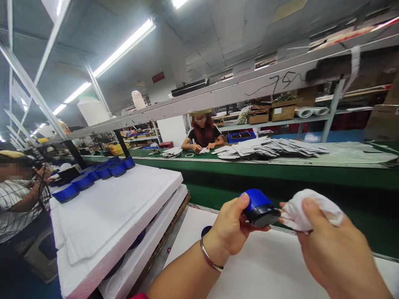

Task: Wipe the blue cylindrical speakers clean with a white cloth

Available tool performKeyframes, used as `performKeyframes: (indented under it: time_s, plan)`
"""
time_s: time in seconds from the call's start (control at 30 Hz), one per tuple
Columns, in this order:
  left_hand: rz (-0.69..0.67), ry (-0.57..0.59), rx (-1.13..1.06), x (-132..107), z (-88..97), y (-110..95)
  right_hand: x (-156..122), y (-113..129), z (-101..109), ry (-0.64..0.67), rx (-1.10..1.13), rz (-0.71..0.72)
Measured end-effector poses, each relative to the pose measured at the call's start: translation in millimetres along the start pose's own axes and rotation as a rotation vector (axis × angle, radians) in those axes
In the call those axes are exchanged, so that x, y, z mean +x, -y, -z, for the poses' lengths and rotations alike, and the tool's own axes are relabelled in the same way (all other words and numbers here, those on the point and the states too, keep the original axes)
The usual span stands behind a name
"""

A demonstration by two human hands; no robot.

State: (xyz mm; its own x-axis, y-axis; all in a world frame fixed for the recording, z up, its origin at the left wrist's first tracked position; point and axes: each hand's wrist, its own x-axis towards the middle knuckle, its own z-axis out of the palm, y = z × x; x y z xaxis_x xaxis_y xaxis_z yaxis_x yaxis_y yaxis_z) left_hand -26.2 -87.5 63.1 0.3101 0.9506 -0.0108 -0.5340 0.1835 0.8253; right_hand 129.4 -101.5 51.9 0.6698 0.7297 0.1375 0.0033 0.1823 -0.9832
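Note:
My left hand [232,226] is closed round a short blue cylinder with a black end [260,207], which looks like a small round speaker, tilted with its black end toward the lower right. Beside it, my right hand [333,241] grips a crumpled white cloth [311,207]; its fingertips are close to the black end, and whether they touch it I cannot tell. Below both hands lies a white work surface [262,265]. Part of a dark blue round piece [205,231] shows behind my left wrist.
At left, stacked white foam boards [124,203] carry several blue cylinders [82,181] along the far edge. Across the green bench [149,165], a co-worker [204,133] handles small white pieces beside a pile of white flat pieces [268,147]. Another person [15,199] sits far left.

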Motion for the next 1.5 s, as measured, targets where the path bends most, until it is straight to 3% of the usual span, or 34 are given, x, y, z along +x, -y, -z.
performKeyframes:
  time_s: [0.1, 0.2, 0.37, 0.43, 0.57, 0.63, 0.73, 0.87, 1.0, 1.07, 1.17, 1.23, 1.27, 1.37, 1.5]
  plan:
    - [0.119, -0.062, -0.155, 2.1, -4.4, -8.9, 6.8, 21.6, 10.1, -0.031, 0.022, -0.055]
    - [0.232, -0.135, -0.227, 1.7, -9.6, -12.9, -2.1, 34.0, 17.4, -0.035, -0.114, -0.022]
    - [0.238, -0.146, -0.280, 1.4, -12.7, -1.9, -29.0, 14.7, 4.6, 0.112, -0.211, 0.531]
    - [0.200, -0.141, -0.291, 0.6, -13.0, 0.4, -25.6, 3.2, -0.5, 0.099, -0.254, 0.589]
    - [0.157, -0.147, -0.306, -2.9, -12.7, -8.2, 6.5, -7.4, 6.3, 0.067, -0.322, 0.278]
    - [0.185, -0.080, -0.316, -4.3, -10.5, -14.5, 20.0, -7.7, 13.2, 0.089, -0.304, 0.127]
    - [0.261, 0.045, -0.317, -3.6, -3.1, -17.7, 24.5, -5.6, 17.9, 0.110, -0.241, 0.029]
    - [0.243, 0.096, -0.313, 1.8, 8.7, -8.2, 15.2, 1.4, 16.4, 0.097, -0.167, 0.006]
    - [0.216, 0.008, -0.231, 7.4, 13.6, 3.0, 2.1, 10.3, 18.0, 0.110, -0.149, 0.028]
    - [0.179, -0.022, -0.187, 8.5, 12.1, 5.5, -8.1, 11.5, 18.9, 0.135, -0.165, 0.109]
    - [0.075, -0.013, -0.121, 7.2, 6.6, 6.0, -21.6, 4.0, 17.8, 0.339, -0.154, 0.368]
    - [0.018, -0.013, -0.085, 5.2, 2.9, 4.8, -21.0, -6.0, 16.8, 0.422, -0.158, 0.462]
    - [-0.001, -0.023, -0.074, 4.3, 1.6, 4.0, -16.6, -11.2, 16.5, 0.409, -0.188, 0.444]
    - [-0.020, -0.024, -0.054, 3.2, 0.4, 1.3, 5.2, -19.7, 16.9, 0.290, -0.306, 0.206]
    - [-0.002, 0.019, -0.069, 4.6, 3.0, 1.4, 16.1, -7.3, 15.2, 0.166, -0.218, -0.005]
